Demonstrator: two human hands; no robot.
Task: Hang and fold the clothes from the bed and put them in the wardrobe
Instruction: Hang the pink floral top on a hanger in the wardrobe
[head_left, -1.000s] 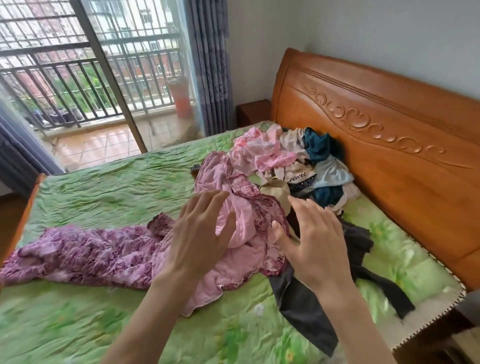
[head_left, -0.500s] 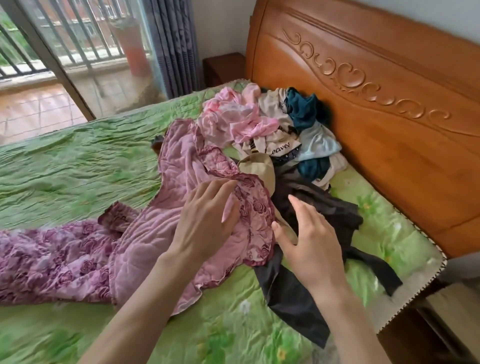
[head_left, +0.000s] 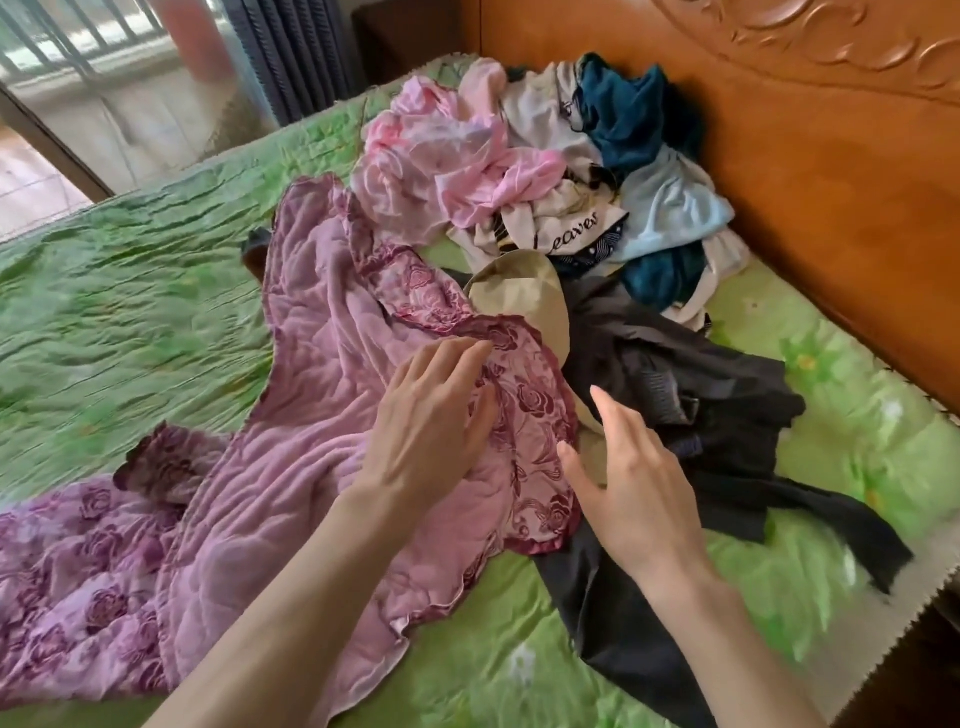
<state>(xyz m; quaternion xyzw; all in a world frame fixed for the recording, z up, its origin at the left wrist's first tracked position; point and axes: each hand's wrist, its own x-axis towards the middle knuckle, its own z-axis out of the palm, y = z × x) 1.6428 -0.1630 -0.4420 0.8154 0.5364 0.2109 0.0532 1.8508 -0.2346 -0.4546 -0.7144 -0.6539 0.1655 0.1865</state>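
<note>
Carved wooden headboard (head_left: 810, 171) far right. Dark wooden nightstand (head_left: 410, 47) far, left of headboard. Blue-grey curtain (head_left: 306, 57) beside nightstand. Balcony railing (head_left: 67, 36), tiled balcony floor (head_left: 31, 176) far left.

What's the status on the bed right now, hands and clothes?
Left hand open, fingers on pink rose-print garment. Right hand open, holding nothing. Dark garment partly under the pink one; nothing folded yet.

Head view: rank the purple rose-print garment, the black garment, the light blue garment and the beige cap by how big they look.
1. Purple rose-print garment, spread widest across the bed.
2. Black garment, though the hands and the purple garment hide part of it.
3. Light blue garment, bunched up in the pile, farther off.
4. Beige cap, partly covered.
</note>
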